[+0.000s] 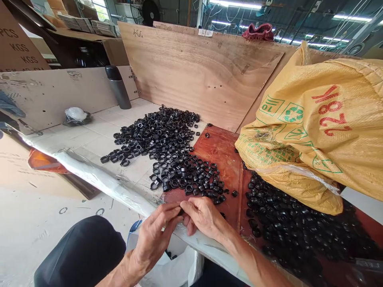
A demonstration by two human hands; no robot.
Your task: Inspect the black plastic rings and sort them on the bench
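left hand (158,228): fingers are clamping a small dark piece (180,213), lower centre of the frame
right hand (204,217): thumb and fingers are pinching the same piece, mostly hiding it from me
black rings (163,133): are lying heaped mid-frame, beyond the hands
flask (120,89): is standing upright, upper left

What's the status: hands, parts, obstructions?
Left hand and right hand together at table edge, small dark piece between, mostly hidden. Black rings heaped ahead. Yellow sack overhanging black parts, right.
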